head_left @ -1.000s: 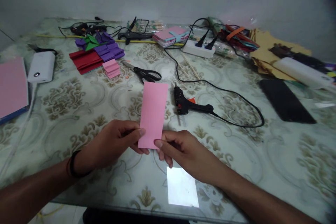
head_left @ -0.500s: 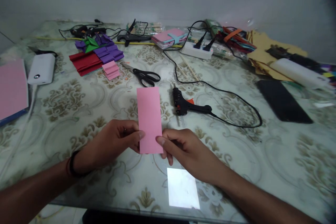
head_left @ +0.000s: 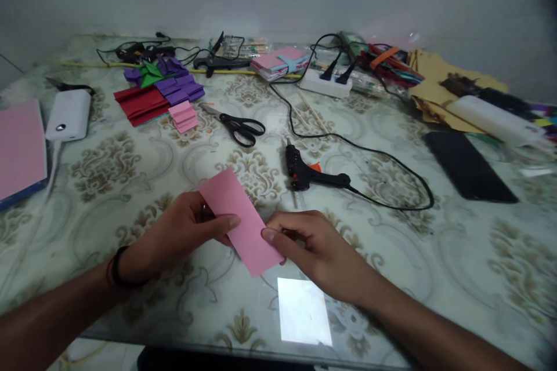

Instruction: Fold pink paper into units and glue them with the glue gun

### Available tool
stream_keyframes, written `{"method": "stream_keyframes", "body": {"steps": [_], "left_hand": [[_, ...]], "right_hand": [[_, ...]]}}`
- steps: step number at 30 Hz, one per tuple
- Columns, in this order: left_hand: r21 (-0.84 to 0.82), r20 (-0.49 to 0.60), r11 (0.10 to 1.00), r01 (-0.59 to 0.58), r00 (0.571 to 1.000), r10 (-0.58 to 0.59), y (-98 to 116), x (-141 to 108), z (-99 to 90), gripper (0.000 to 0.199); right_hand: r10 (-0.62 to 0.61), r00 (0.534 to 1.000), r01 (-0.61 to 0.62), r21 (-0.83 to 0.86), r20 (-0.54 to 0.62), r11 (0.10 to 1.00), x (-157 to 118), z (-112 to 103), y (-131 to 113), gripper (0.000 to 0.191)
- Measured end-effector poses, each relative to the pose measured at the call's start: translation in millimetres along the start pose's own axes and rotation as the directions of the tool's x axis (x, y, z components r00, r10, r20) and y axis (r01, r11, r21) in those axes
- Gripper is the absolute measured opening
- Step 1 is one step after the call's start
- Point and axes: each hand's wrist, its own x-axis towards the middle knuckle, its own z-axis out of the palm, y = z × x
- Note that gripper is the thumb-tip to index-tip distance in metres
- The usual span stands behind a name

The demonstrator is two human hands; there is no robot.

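Observation:
A plain pink paper strip is held between both hands above the table, slanting from upper left to lower right. My left hand pinches its left edge, thumb lying on the front face and fingers hidden behind. Closed on the lower right edge is my right hand, its thumb tip on the paper. Beyond the strip lie black-handled scissors, and a black glue gun rests on its side past my right hand. A small pleated pink paper lies left of the scissors.
Folded red paper and purple paper lie at the back left. A white power bank with a cable is at left. The glue gun's cord loops toward a white power strip. A black phone lies at right.
The pink paper strip has turned from upright to slanted, its top swinging left and its bottom end moving right. Both hands still grip it in nearly the same places.

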Motion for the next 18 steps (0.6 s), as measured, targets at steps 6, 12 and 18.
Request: {"method": "stream_keyframes", "body": {"steps": [6,12,18], "left_hand": [[0.183,-0.066,0.977,0.111,0.993,-0.101,5,-1,-3.4,0.028],[0.221,-0.103,0.974,-0.04,0.993,0.064,11,1,-10.7,0.028],[0.386,0.105,0.921,-0.047,0.994,0.006,2,0,-3.2,0.021]], "right_hand": [[0.044,0.998,-0.041,0.086,-0.04,0.995,2,2,2,0.028],[0.045,0.999,-0.046,0.042,0.013,0.998,3,-1,2,0.021],[-0.046,0.999,0.044,-0.079,-0.022,0.996,6,1,2,0.016]]}}
